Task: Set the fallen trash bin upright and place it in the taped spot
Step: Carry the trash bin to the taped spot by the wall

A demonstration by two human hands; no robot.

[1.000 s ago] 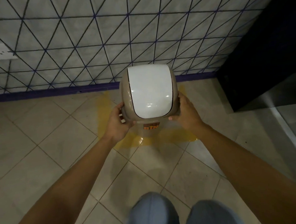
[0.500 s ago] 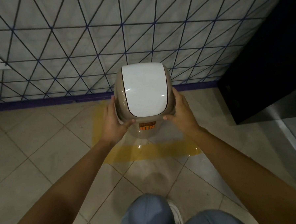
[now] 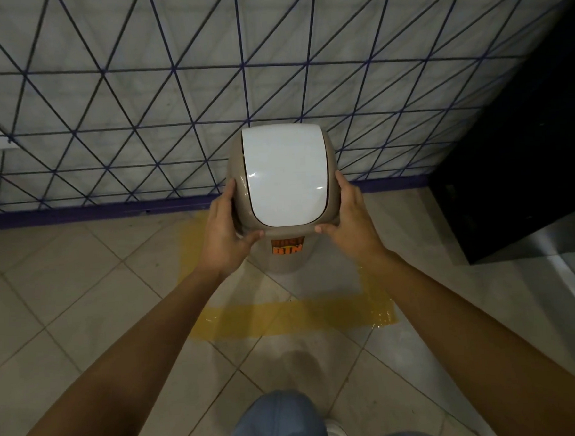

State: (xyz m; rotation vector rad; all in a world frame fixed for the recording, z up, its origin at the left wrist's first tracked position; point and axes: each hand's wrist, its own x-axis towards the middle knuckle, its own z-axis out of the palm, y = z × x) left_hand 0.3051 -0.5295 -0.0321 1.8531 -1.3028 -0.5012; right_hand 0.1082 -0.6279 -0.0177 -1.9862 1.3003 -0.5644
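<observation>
I have the trash bin (image 3: 286, 251) upright, so the righting part looks done. My left hand (image 3: 222, 241) and right hand (image 3: 350, 228) clasp the tan lid collar from either side, fingers wrapped on its flanks, thumbs along the front edge below the white flap (image 3: 285, 174). The bin sits inside the yellow tape outline (image 3: 291, 317) on the floor (image 3: 67, 296), close to the tiled wall (image 3: 139, 92). I cannot tell whether its base fully rests on the floor. By my judgement, only settling it and letting go remains.

Bin (image 3: 283, 261) base hidden (lid overhang).
</observation>
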